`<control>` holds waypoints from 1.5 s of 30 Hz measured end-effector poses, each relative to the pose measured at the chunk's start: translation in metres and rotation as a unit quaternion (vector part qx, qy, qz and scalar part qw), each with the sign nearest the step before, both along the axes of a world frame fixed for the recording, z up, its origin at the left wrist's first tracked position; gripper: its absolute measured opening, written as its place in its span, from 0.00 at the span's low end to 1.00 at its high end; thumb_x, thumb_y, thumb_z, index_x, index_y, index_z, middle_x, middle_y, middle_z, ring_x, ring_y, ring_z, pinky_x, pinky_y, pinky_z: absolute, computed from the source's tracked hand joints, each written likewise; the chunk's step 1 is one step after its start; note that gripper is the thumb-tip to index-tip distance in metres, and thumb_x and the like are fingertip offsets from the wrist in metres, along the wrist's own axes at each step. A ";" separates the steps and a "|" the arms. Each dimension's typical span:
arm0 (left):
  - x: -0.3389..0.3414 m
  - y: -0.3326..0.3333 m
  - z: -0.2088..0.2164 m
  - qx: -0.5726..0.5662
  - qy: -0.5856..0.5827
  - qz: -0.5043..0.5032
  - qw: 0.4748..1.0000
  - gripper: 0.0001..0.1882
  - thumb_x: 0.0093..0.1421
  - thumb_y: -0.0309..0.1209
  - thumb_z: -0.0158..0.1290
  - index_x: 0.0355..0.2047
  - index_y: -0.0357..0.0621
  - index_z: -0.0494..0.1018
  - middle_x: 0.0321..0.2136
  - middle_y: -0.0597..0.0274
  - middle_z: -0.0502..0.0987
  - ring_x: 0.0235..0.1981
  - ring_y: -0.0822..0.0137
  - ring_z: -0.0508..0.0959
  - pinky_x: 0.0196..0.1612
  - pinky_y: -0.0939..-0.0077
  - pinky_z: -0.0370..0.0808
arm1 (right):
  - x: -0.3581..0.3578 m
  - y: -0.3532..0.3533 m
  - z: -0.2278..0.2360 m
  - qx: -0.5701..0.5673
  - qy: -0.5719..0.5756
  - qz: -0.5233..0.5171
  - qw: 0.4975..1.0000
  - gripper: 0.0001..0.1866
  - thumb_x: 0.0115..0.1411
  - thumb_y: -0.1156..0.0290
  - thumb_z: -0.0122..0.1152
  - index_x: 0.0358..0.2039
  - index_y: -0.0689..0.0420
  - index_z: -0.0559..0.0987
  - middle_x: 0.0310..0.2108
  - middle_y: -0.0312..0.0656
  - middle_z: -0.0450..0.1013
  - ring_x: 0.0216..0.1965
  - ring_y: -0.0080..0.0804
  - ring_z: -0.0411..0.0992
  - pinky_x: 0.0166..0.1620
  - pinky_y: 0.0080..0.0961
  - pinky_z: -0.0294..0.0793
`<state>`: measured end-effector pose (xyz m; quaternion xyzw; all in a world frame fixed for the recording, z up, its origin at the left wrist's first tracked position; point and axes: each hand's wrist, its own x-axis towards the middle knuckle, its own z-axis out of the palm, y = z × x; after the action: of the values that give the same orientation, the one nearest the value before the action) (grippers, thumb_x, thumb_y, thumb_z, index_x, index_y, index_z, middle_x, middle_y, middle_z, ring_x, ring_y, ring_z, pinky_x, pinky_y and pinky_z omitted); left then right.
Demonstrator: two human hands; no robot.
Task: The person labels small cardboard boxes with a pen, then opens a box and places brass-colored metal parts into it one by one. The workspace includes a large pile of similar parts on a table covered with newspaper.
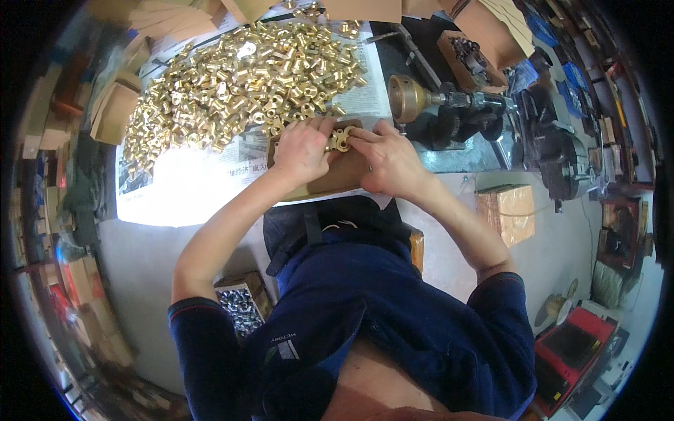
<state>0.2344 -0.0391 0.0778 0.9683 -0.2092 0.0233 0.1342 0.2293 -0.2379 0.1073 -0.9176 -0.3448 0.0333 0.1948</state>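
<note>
A small open brown cardboard box (337, 179) sits at the table's near edge, in front of my body. A few brass fittings (341, 139) with round eyes lie in its far part, between my hands. My left hand (303, 151) reaches over the box's left side, its fingers curled down onto the fittings, fingertips partly hidden. From the right, my right hand (387, 158) has its fingers closed against the rightmost fitting, with the palm over the box's right wall. Just beyond the box spreads a large heap of loose brass fittings (260, 81) on newspaper.
A bench machine with a brass-coloured round head (407, 98) stands right of my right hand. Behind it is a box of dark metal parts (467, 56). Cardboard pieces (116, 109) edge the heap. On the floor are a carton of silvery parts (240, 309) and a wrapped brown stack (507, 212).
</note>
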 end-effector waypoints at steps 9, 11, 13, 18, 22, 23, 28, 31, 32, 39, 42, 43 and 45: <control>-0.001 0.000 -0.006 -0.028 -0.043 -0.008 0.999 0.28 0.43 0.34 0.62 0.46 0.40 0.69 0.35 0.55 0.76 0.38 0.55 0.77 0.42 0.63 0.71 | 0.006 0.010 -0.002 -0.089 -0.030 -0.027 0.995 0.27 0.36 0.65 0.61 0.43 0.55 0.78 0.47 0.31 0.73 0.42 0.40 0.68 0.47 0.38 0.69; 0.000 0.002 -0.004 -0.016 -0.021 -0.012 1.000 0.28 0.45 0.35 0.62 0.47 0.40 0.69 0.37 0.53 0.76 0.39 0.53 0.76 0.44 0.61 0.71 | 0.005 0.010 -0.004 -0.082 -0.037 -0.029 0.996 0.27 0.36 0.65 0.61 0.42 0.54 0.78 0.47 0.30 0.73 0.42 0.39 0.68 0.47 0.38 0.69; 0.004 0.005 0.002 0.006 0.029 -0.019 0.999 0.29 0.48 0.38 0.61 0.49 0.39 0.68 0.41 0.51 0.75 0.41 0.50 0.76 0.46 0.60 0.72 | 0.002 0.013 0.006 -0.097 -0.008 -0.033 0.995 0.28 0.35 0.66 0.61 0.44 0.55 0.77 0.48 0.32 0.72 0.45 0.40 0.68 0.49 0.39 0.68; -0.007 0.055 0.019 -0.061 -0.027 -0.002 0.998 0.28 0.52 0.38 0.58 0.50 0.39 0.67 0.44 0.49 0.74 0.42 0.49 0.77 0.44 0.59 0.74 | -0.015 0.007 0.004 -0.013 -0.119 0.020 0.993 0.31 0.34 0.66 0.60 0.44 0.62 0.77 0.53 0.44 0.69 0.56 0.48 0.63 0.56 0.38 0.65; -0.026 0.085 0.040 -0.035 0.059 0.083 0.994 0.34 0.48 0.37 0.62 0.55 0.43 0.65 0.50 0.48 0.72 0.44 0.48 0.76 0.44 0.59 0.75 | -0.019 0.019 0.006 0.024 -0.066 0.108 0.992 0.34 0.32 0.68 0.60 0.46 0.65 0.75 0.55 0.51 0.67 0.61 0.49 0.59 0.62 0.39 0.60; -0.031 0.085 0.039 -0.034 0.057 0.085 0.994 0.35 0.48 0.37 0.62 0.56 0.43 0.64 0.50 0.49 0.71 0.44 0.48 0.76 0.44 0.59 0.75 | -0.019 0.025 0.004 0.042 -0.044 0.126 0.990 0.35 0.31 0.69 0.60 0.46 0.65 0.75 0.55 0.52 0.66 0.62 0.50 0.58 0.63 0.40 0.58; -0.036 0.068 0.034 0.026 0.083 0.090 0.992 0.40 0.44 0.36 0.64 0.57 0.43 0.61 0.51 0.49 0.69 0.43 0.48 0.76 0.44 0.58 0.74 | -0.011 0.046 -0.007 0.020 -0.015 0.159 0.987 0.34 0.33 0.70 0.60 0.47 0.65 0.74 0.57 0.52 0.64 0.63 0.46 0.57 0.63 0.36 0.59; -0.031 0.065 0.026 0.055 0.081 0.088 0.991 0.37 0.44 0.33 0.62 0.56 0.42 0.62 0.49 0.49 0.69 0.41 0.49 0.76 0.43 0.59 0.74 | -0.008 0.053 -0.012 0.030 0.001 0.172 0.985 0.35 0.34 0.70 0.60 0.48 0.65 0.74 0.57 0.53 0.63 0.63 0.46 0.58 0.63 0.34 0.59; -0.029 0.065 0.024 0.069 0.074 0.083 0.991 0.36 0.44 0.33 0.62 0.55 0.42 0.63 0.48 0.49 0.70 0.41 0.50 0.77 0.43 0.60 0.73 | -0.007 0.055 -0.012 0.031 0.004 0.175 0.984 0.35 0.34 0.69 0.60 0.48 0.66 0.73 0.57 0.53 0.63 0.63 0.46 0.58 0.64 0.34 0.58; -0.026 0.065 0.019 0.082 0.053 0.069 0.993 0.32 0.45 0.31 0.60 0.52 0.42 0.66 0.43 0.52 0.72 0.40 0.55 0.77 0.44 0.65 0.71 | -0.004 0.066 -0.022 0.004 -0.022 0.185 0.983 0.37 0.35 0.68 0.59 0.51 0.68 0.71 0.57 0.54 0.64 0.62 0.45 0.59 0.64 0.33 0.56; -0.025 0.065 0.019 0.064 0.046 0.060 0.995 0.30 0.45 0.30 0.60 0.51 0.41 0.67 0.42 0.52 0.73 0.40 0.54 0.77 0.43 0.64 0.71 | -0.003 0.069 -0.013 -0.028 0.000 0.174 0.984 0.38 0.35 0.68 0.58 0.51 0.68 0.70 0.57 0.54 0.63 0.62 0.45 0.59 0.65 0.33 0.56; -0.026 0.065 0.017 0.060 0.057 0.064 0.994 0.30 0.45 0.30 0.60 0.50 0.42 0.67 0.42 0.53 0.73 0.40 0.53 0.77 0.43 0.64 0.72 | -0.003 0.070 -0.014 -0.037 0.009 0.177 0.983 0.38 0.35 0.67 0.58 0.52 0.68 0.70 0.58 0.54 0.63 0.62 0.45 0.58 0.65 0.34 0.55; -0.021 0.067 0.018 0.052 0.067 0.070 0.994 0.29 0.44 0.29 0.60 0.49 0.43 0.68 0.41 0.53 0.74 0.39 0.53 0.77 0.43 0.62 0.72 | 0.001 0.073 -0.010 -0.057 0.017 0.180 0.982 0.39 0.35 0.67 0.58 0.53 0.68 0.69 0.58 0.54 0.63 0.63 0.44 0.57 0.65 0.34 0.54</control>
<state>0.2134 0.0276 0.0959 0.9857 -0.1319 -0.0433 0.0951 0.2303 -0.1652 0.0972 -0.8493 -0.4988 0.1032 0.1390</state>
